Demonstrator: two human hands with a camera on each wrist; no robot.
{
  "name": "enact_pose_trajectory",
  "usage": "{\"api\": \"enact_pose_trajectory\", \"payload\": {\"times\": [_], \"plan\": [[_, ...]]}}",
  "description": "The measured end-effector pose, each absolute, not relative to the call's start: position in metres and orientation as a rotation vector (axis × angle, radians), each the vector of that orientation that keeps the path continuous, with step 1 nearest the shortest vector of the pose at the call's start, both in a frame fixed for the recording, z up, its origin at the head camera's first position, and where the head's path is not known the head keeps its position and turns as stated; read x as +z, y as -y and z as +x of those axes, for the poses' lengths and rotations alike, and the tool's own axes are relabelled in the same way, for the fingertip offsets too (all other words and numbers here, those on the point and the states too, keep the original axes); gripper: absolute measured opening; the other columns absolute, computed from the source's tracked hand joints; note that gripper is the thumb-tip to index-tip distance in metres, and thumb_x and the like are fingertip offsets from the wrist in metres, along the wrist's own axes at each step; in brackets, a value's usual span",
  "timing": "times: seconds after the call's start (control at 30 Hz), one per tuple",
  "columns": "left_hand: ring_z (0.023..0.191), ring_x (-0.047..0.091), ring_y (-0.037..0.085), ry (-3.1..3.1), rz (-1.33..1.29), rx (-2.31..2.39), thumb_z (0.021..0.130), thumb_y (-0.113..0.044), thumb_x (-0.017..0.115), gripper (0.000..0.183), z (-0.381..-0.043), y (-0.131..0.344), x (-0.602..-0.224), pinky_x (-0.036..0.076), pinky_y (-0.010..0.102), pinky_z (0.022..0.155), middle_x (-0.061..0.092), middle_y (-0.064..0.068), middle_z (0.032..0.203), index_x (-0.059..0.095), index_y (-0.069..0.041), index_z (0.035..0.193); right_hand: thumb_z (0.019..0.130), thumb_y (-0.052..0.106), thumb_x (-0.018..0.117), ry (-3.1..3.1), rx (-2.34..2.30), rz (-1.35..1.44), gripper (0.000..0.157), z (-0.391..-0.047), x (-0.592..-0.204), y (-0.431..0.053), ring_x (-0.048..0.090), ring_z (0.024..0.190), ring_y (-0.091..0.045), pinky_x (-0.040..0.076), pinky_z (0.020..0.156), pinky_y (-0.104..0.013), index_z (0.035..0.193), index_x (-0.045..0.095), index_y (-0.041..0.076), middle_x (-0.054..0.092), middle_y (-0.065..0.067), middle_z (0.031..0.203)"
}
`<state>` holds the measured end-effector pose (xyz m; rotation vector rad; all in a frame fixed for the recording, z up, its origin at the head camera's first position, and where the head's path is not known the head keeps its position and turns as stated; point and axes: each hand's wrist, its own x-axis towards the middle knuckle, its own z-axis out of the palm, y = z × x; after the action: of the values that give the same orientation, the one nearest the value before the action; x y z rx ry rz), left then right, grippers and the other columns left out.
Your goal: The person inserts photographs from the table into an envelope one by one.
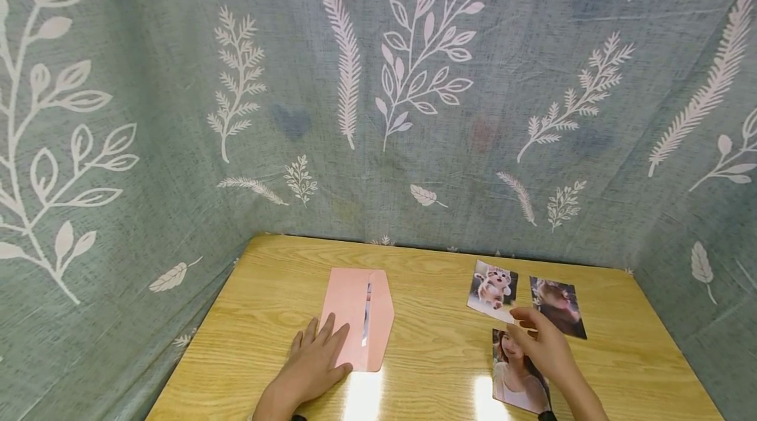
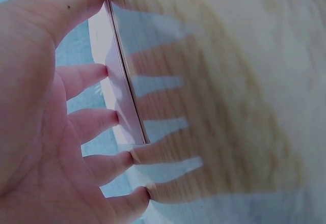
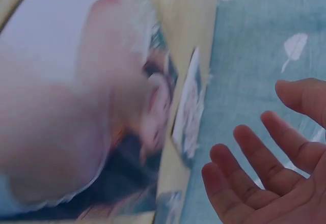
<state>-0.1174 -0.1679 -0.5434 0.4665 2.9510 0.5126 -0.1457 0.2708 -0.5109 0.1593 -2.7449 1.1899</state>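
A pink envelope [image 1: 345,293] lies on the left part of the table, with a photo [image 1: 367,316] partly showing through its slit. My left hand [image 1: 313,362] rests on the lower left of it, fingers spread and straight; the left wrist view shows the fingertips at the envelope's edge [image 2: 125,86]. On the right, my right hand [image 1: 547,345] hovers over the photos with loosely bent fingers, holding nothing in the right wrist view. Its fingertips are near a kitten photo [image 1: 491,283]. Below lies a portrait photo of a person [image 1: 517,381], partly covered by the hand.
A third, darker photo [image 1: 558,306] lies to the right of the kitten photo, its picture hard to make out. All sit on a wood-grain table [image 1: 432,329], glossy with two bright reflections near the front. A green leaf-patterned cloth [image 1: 367,198] hangs around the back and sides.
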Motion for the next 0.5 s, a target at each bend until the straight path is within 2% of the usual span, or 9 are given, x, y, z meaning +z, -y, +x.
{"api": "enact_pose_trajectory", "payload": {"times": [0.37, 0.5], "plan": [[0.134, 0.010, 0.045, -2.955, 0.461, 0.502, 0.084, -0.057, 0.054, 0.072, -0.117, 0.168, -0.546, 0.013, 0.068, 0.098, 0.017, 0.014, 0.151, 0.033, -0.024, 0.144, 0.086, 0.017, 0.066, 2.805, 1.112, 0.124, 0.036, -0.135, -0.524, -0.298, 0.054, 0.102, -0.042, 0.049, 0.077, -0.051, 0.115, 0.057, -0.003, 0.057, -0.022, 0.115], [0.134, 0.010, 0.045, -2.961, 0.465, 0.499, 0.084, -0.058, 0.053, 0.072, -0.118, 0.168, -0.547, 0.013, 0.068, 0.098, 0.017, 0.013, 0.151, 0.033, -0.024, 0.144, 0.082, 0.018, 0.071, 2.840, 0.989, 0.134, 0.044, -0.132, -0.528, -0.307, 0.056, 0.095, -0.036, 0.048, 0.075, -0.049, 0.116, 0.057, -0.005, 0.059, -0.022, 0.109]]}}
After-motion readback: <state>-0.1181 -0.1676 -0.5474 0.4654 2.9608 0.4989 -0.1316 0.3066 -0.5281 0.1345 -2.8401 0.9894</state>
